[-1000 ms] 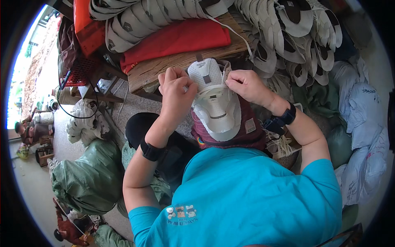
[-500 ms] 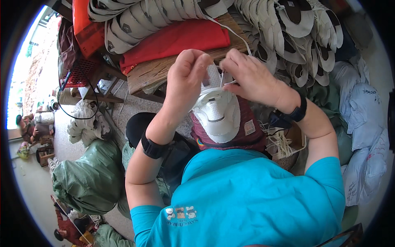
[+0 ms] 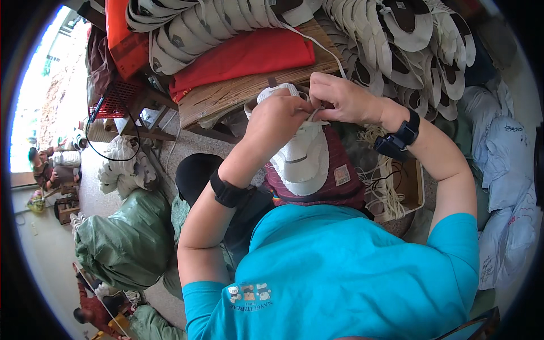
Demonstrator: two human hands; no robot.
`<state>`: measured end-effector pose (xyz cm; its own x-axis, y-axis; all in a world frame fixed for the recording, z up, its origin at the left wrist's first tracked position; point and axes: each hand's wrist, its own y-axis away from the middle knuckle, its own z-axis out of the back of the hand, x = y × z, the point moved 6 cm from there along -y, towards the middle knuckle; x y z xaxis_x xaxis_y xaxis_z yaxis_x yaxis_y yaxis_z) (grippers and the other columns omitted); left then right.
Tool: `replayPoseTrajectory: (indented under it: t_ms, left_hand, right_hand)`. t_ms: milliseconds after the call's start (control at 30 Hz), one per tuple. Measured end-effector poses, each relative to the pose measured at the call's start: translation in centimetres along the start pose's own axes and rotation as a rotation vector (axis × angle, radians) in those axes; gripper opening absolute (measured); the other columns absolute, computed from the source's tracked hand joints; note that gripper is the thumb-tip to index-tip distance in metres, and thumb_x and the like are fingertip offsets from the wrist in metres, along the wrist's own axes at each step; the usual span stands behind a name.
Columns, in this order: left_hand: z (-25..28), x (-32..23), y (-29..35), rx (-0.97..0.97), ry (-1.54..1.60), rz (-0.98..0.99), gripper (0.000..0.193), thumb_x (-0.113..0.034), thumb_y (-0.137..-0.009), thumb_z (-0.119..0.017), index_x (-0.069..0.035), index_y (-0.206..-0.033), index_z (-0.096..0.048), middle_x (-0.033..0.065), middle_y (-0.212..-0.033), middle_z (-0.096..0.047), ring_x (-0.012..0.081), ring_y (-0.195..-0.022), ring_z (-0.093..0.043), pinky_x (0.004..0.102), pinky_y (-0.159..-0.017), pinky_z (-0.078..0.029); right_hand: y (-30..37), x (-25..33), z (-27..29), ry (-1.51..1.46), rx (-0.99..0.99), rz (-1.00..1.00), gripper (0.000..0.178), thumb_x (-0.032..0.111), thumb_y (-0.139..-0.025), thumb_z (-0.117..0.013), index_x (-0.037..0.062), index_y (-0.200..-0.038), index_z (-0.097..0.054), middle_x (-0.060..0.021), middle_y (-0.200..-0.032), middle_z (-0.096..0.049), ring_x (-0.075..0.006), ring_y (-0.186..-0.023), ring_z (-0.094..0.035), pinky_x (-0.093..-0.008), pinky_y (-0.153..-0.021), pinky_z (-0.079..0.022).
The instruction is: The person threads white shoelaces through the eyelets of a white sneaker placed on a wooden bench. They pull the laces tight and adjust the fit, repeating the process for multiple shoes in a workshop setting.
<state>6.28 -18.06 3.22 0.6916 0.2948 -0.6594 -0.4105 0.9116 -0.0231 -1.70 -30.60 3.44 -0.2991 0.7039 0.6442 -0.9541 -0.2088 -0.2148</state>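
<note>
A white shoe upper (image 3: 300, 164) lies toe toward me on the maroon cloth (image 3: 347, 154) over my lap. Its mesh tongue (image 3: 281, 89) sticks out beyond my knuckles, toward the table. My left hand (image 3: 276, 120) lies across the lacing area, fingers pinched together at a white shoelace (image 3: 313, 115). Close against it on the right, my right hand (image 3: 347, 100) pinches the same lace between thumb and fingers. The fingertips of both hands nearly meet over the eyelets, which they partly hide.
Ahead stands a wooden table (image 3: 205, 103) with red cloth (image 3: 243, 61) and rows of stacked shoe uppers (image 3: 212, 31). More uppers (image 3: 422, 59) are heaped at the far right. A box of loose laces (image 3: 391, 195) sits by my right side. Green sacks (image 3: 126, 241) and pale sacks (image 3: 505, 150) flank me.
My hands have come down and closer together over the eyelets. The left hand moved right across the shoe upper, and the tongue now shows beyond it.
</note>
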Motion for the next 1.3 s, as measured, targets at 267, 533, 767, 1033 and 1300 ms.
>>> replayPoseTrajectory:
  t_ms: [267,533,767,1033,1300]
  left_hand:
    - [2.2,1.4,0.3,-0.456,-0.272,-0.302,0.018,-0.017,-0.092,-0.064,-0.005,-0.103,-0.072,0.0089,-0.083,-0.065,0.0292,-0.076,-0.064,0.0390,-0.071,-0.051]
    - [13.2,-7.4,3.5,0.355,1.740,-0.226,0.011,-0.011,-0.103,-0.053,-0.004,-0.111,-0.057,-0.0076,-0.072,-0.035,0.0021,-0.055,-0.027,0.0205,-0.047,-0.022]
    - [15.2,0.5,3.7,-0.426,1.262,-0.138,0.017,-0.011,-0.103,-0.054,0.000,-0.115,-0.059,-0.0046,-0.082,-0.045,0.0039,-0.065,-0.037,0.0211,-0.057,-0.032]
    - [13.1,13.4,8.0,-0.825,1.759,0.259,0.014,-0.010,-0.103,-0.053,-0.001,-0.112,-0.059,0.0030,-0.093,-0.059,0.0120,-0.086,-0.054,0.0278,-0.075,-0.043]
    - [18.1,29.5,14.9,-0.838,1.779,0.002,0.005,-0.002,-0.101,-0.049,-0.003,-0.103,-0.053,0.0002,-0.075,-0.048,0.0088,-0.063,-0.039,0.0250,-0.059,-0.032]
  right_hand:
    - [-0.2,0.1,0.1,-0.057,-0.034,-0.059,0.019,0.015,-0.083,-0.073,0.0030,-0.086,-0.059,-0.0083,-0.088,-0.052,-0.0247,-0.082,-0.056,-0.0364,-0.073,-0.046]
    - [-4.5,2.2,0.8,-0.681,-0.035,-0.238,0.024,0.022,-0.094,-0.065,0.0026,-0.108,-0.067,-0.0029,-0.101,-0.068,-0.0119,-0.095,-0.063,-0.0291,-0.087,-0.049]
    - [-8.6,5.1,-3.1,-0.862,0.204,-0.190,0.026,0.023,-0.101,-0.057,0.0021,-0.113,-0.067,-0.0024,-0.097,-0.068,-0.0090,-0.089,-0.061,-0.0287,-0.086,-0.052]
    - [-2.1,-2.9,0.0,-1.494,-0.533,-0.519,0.018,0.017,-0.100,-0.055,0.0046,-0.088,-0.061,0.0051,-0.066,-0.047,-0.0080,-0.062,-0.049,-0.0303,-0.072,-0.050]
    - [5.1,-6.6,6.2,-1.527,-0.782,-0.531,0.018,0.016,-0.097,-0.056,0.0023,-0.086,-0.058,0.0062,-0.061,-0.035,-0.0053,-0.049,-0.034,-0.0220,-0.044,-0.030]
